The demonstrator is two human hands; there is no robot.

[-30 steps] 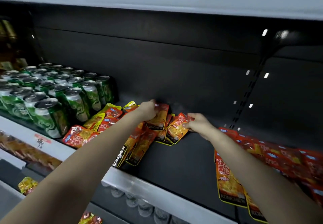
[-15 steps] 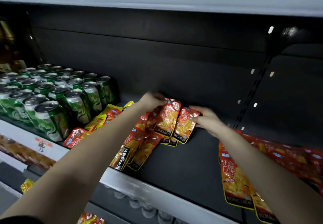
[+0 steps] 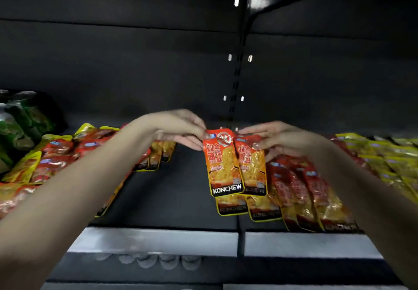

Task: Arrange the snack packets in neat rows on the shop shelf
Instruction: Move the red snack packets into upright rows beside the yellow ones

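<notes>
Holding two orange snack packets upright over the middle of the shelf [image 3: 176, 194], about above the joint in its front edge: front packet [image 3: 222, 165], lettered KONCHEW across its black foot, overlapping the left side of the second packet [image 3: 252, 167]. Pinching the front packet's top left corner with the left hand [image 3: 178, 129], thumb and fingertips closed on the foil, wrist dipped a little, forearm stretched in over the front edge from the left. Gripping the second packet's top with the right hand [image 3: 280, 138], fingers curled behind it and thumb [image 3: 256, 146] pressed on its face, forearm reaching in over the front edge from the right. Hanging just above two flat packets [image 3: 233, 206] lying near the front edge. Lying beside those, towards the right end, an overlapping row of red and orange packets [image 3: 303, 194], then yellow packets [image 3: 393, 160] at the far right. Spreading over the left end, a loose heap of packets [image 3: 52, 154], partly hidden behind the left forearm. Standing at the back left corner, blurred green cans [image 3: 20, 122]. Rising behind the hands, a slotted upright [image 3: 235, 86] in the dark back wall.
</notes>
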